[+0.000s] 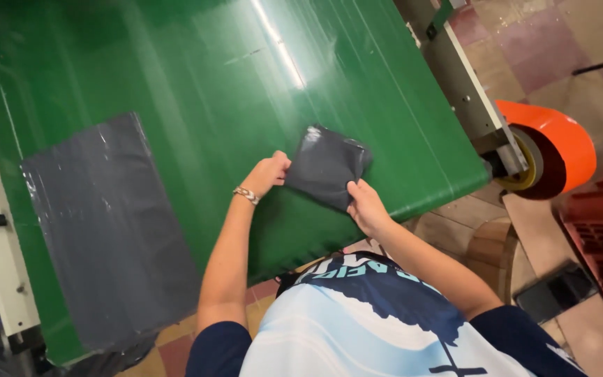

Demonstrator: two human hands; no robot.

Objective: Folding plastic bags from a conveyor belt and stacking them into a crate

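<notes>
Both hands gripped a small, folded dark grey plastic bag (327, 165) lying on the glossy green bench (211, 77) close to its near edge, toward the right-hand corner. The left hand (268, 174), a beaded bracelet (246, 195) at its wrist, had its fingers closed on the bag's left edge, while the right hand (366, 207) pinched the bottom corner. A larger flat grey plastic sheet (109, 230) lay well apart along the bench's left edge, and an orange roll of tape (549, 148) sat just beyond the right edge.
</notes>
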